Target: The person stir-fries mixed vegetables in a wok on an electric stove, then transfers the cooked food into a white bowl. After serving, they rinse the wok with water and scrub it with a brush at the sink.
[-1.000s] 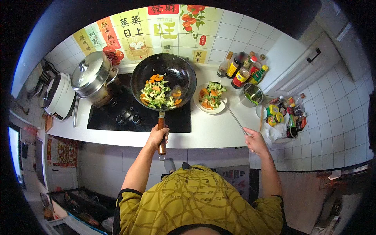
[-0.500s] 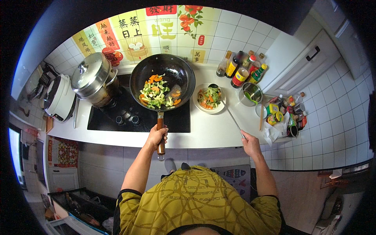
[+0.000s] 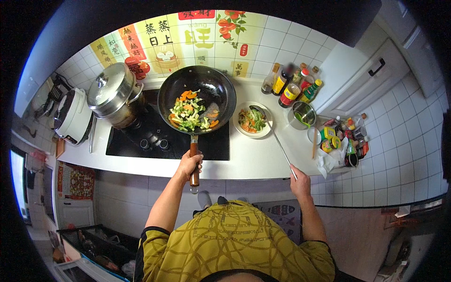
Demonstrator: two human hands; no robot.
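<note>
My left hand (image 3: 190,164) is closed around the wooden handle of a black wok (image 3: 219,87). Inside the wok lies a heap of chopped green vegetable with orange carrot slices (image 3: 188,115), mostly toward its left and near side. Right of the wok, a white plate (image 3: 257,135) holds a smaller portion of the same vegetables (image 3: 249,123). My right hand (image 3: 299,182) grips the end of a long-handled metal ladle (image 3: 280,144). The ladle's dark bowl rests over or touches the food at the plate's upper right; what it contains, if anything, I cannot tell.
Left of the black cooktop (image 3: 127,143) are a lidded steel steamer pot (image 3: 112,94) and a white rice cooker (image 3: 75,117). Sauce bottles (image 3: 289,94) stand behind the plate. A steel pot (image 3: 300,115) and seasoning jars (image 3: 331,143) crowd the right.
My right hand has drawn slightly down toward me, and the ladle's bowl has shifted a little on the plate. My left hand still holds the wok in place.
</note>
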